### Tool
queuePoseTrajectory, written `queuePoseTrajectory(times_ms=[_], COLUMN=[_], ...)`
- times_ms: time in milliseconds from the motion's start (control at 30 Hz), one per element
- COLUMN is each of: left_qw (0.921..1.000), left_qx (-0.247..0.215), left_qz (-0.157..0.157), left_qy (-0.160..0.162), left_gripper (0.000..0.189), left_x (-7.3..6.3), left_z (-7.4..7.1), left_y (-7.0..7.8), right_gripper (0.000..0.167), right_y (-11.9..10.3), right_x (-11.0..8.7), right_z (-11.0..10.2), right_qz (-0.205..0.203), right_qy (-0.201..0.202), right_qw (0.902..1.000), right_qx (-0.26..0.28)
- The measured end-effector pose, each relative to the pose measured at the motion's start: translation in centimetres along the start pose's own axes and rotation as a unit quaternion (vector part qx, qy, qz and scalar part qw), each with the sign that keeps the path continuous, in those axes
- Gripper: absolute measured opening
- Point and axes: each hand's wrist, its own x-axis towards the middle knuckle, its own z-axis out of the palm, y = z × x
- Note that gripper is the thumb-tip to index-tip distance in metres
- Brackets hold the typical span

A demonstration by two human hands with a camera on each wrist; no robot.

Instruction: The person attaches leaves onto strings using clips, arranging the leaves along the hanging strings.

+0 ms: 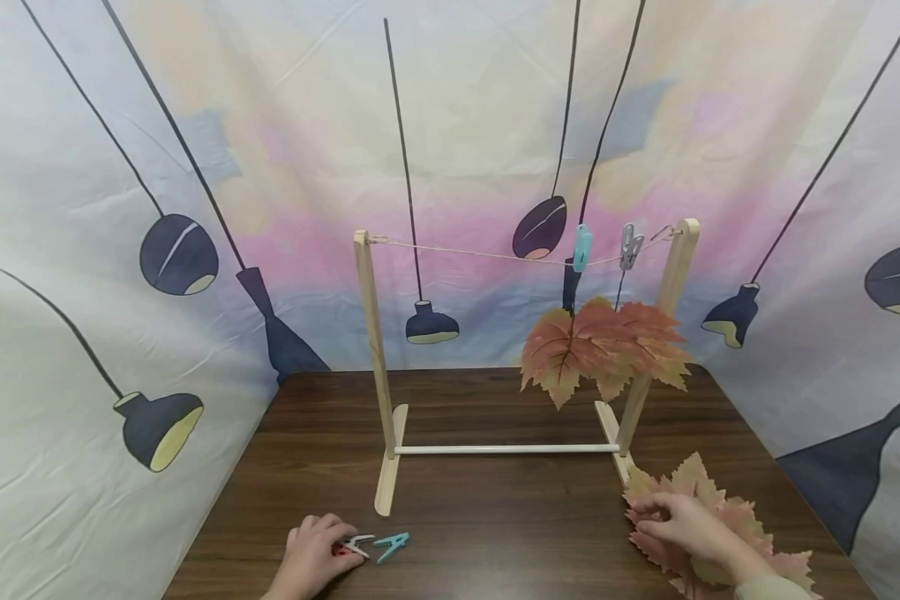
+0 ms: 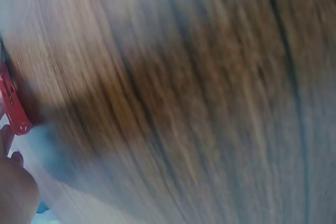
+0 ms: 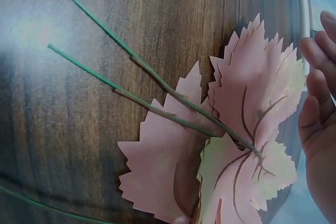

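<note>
On the far left, the left hand [image 1: 315, 554] rests low at the table [image 1: 495, 517], its fingertips against a red clip [image 2: 14, 103]; I cannot tell whether they pinch it. A white clip [image 1: 358, 546] lies at the fingers, with a loose blue clip [image 1: 392, 546] just beside it. Thumb and forefinger on the handle ends would probably work one clip best without nudging its neighbours.

In the middle, the wooden stand [image 1: 378, 375] carries a sagging string [image 1: 472, 252]. Toward its right end, a hanging blue clip [image 1: 582, 247] and a grey clip [image 1: 631, 247] sit above overlapping hanging leaves [image 1: 562, 350]; a light touch seems wise there, as the jagged edges could snag.

On the far right, well apart from the left hand, the right hand [image 1: 678, 525] is over the loose leaves [image 1: 735, 517], fingers bent; whether it grips one, I cannot tell. Two green stems [image 3: 157, 79] point away from the fingers. Taking a single stem, rather than an edge, should part one leaf without creasing it.
</note>
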Motion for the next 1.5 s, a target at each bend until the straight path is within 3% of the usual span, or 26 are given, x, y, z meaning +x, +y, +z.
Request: queuePoseTrajectory(times_ms=[133, 267, 500, 733, 867, 1067, 1267, 1500], left_qw=[0.9996, 0.9993, 0.9983, 0.9971, 0.9962, 0.9976, 0.9979, 0.9969], left_qx=[-0.012, -0.035, -0.052, -0.023, -0.001, -0.01, -0.04, -0.076], left_qz=[-0.02, -0.011, 0.014, 0.064, 0.076, 0.065, 0.05, 0.019], left_qy=[-0.012, -0.009, -0.023, -0.035, -0.042, -0.022, 0.007, -0.001], left_gripper=[0.048, 0.058, 0.054, 0.043, 0.037, 0.03, 0.025, 0.025], left_x=[0.1, 0.4, 0.6, 0.9, 1.2, 1.7, 1.8, 2.1], left_z=[0.0, 0.4, 0.9, 0.8, 0.6, 0.8, 1.0, 1.1], left_y=[0.3, 0.8, 1.4, 2.1, 2.7, 3.1, 3.3, 3.7], right_gripper=[0.032, 0.031, 0.034, 0.038, 0.039, 0.04, 0.042, 0.037], right_y=[-0.1, -0.1, 0.1, 0.3, 0.3, 0.4, 0.5, 0.8], right_x=[0.0, -0.1, -0.2, -0.4, -0.5, -0.6, -0.8, -1.4], right_z=[-0.1, -0.2, 0.0, 0.1, 0.1, 0.1, 0.0, -0.3], right_qz=[0.003, 0.003, 0.008, 0.021, 0.026, 0.029, 0.035, 0.008], right_qy=[-0.001, 0.004, 0.006, 0.001, -0.002, 0.006, -0.001, 0.015], right_qw=[1.0, 1.0, 0.9998, 0.9998, 0.9997, 0.9995, 0.9993, 0.9998], right_qx=[0.001, -0.008, -0.019, -0.006, 0.003, -0.008, 0.013, -0.013])
